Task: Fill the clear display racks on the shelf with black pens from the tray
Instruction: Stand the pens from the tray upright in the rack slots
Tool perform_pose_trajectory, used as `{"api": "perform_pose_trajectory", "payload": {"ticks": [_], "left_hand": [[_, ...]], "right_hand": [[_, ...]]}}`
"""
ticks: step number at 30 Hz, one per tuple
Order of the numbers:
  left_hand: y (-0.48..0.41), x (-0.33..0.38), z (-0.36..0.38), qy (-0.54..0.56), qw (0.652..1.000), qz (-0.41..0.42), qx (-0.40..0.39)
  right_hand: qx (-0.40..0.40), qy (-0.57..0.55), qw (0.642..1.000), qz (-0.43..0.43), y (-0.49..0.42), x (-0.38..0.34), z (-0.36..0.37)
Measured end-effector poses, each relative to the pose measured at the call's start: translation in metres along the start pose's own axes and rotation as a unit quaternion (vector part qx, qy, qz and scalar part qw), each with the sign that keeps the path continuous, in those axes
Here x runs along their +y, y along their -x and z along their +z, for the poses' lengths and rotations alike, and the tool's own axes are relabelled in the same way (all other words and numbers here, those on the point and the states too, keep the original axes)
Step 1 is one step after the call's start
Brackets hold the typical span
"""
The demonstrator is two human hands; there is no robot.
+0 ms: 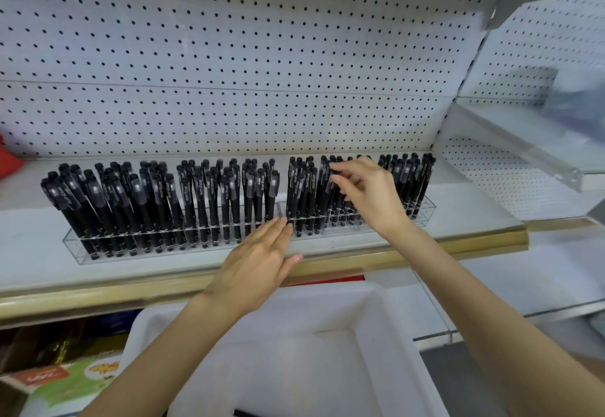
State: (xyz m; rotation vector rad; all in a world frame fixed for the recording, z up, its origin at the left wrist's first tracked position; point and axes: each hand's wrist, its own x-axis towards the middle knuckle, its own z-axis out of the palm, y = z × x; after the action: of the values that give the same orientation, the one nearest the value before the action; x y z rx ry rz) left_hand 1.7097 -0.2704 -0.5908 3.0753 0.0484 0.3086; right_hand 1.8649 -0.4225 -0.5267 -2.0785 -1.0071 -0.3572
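A person's right hand pinched the capped top of a black pen between thumb and curled fingertips. The pen stood among others in the right-hand rack on the shelf. The left hand lay flat with straight fingers, its tips touching the front wall where the right-hand rack met the left-hand rack. The left-hand rack looked full; the right-hand one showed open holes below the working wrist, though the hand hid how many. The white tray below the shelf edge was all but bare, with a single dark pen showing at the bottom of the view. To seat the pinched pen well, the worker would likely need to hold it upright and guide its tip into one free hole rather than between neighbours. It would then need lowering gently so the crowded caps on either side were not knocked askew. The flat left hand, against the light clear rack, seemed well placed to stop it sliding back along the shelf. The task appeared close to complete.
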Motion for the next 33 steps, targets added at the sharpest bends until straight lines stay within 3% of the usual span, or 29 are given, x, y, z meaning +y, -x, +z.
{"api": "perform_pose_trajectory", "payload": {"ticks": [11,16,20,24,28,33], "left_hand": [[0.035,0.009,-0.01,0.053,0.999,0.011,0.009],[0.078,-0.001,0.0,0.052,0.998,-0.014,-0.019],[0.117,-0.012,0.004,0.063,0.997,-0.047,-0.025],[0.157,-0.022,0.013,0.063,0.994,-0.087,-0.037],[0.203,-0.027,0.026,0.077,0.988,-0.133,-0.029],[0.244,-0.026,0.04,0.103,0.98,-0.169,-0.001]], "right_hand": [[-0.042,-0.001,0.999,-0.002,0.038,-0.024,-0.011],[-0.113,0.001,0.994,0.002,0.086,-0.037,0.008],[-0.18,-0.017,0.982,0.053,0.129,-0.038,0.031],[-0.309,-0.009,0.943,0.125,0.175,-0.032,0.057],[-0.466,0.026,0.868,0.169,0.217,-0.025,0.076],[-0.545,0.04,0.813,0.201,0.247,-0.024,0.092]]}}
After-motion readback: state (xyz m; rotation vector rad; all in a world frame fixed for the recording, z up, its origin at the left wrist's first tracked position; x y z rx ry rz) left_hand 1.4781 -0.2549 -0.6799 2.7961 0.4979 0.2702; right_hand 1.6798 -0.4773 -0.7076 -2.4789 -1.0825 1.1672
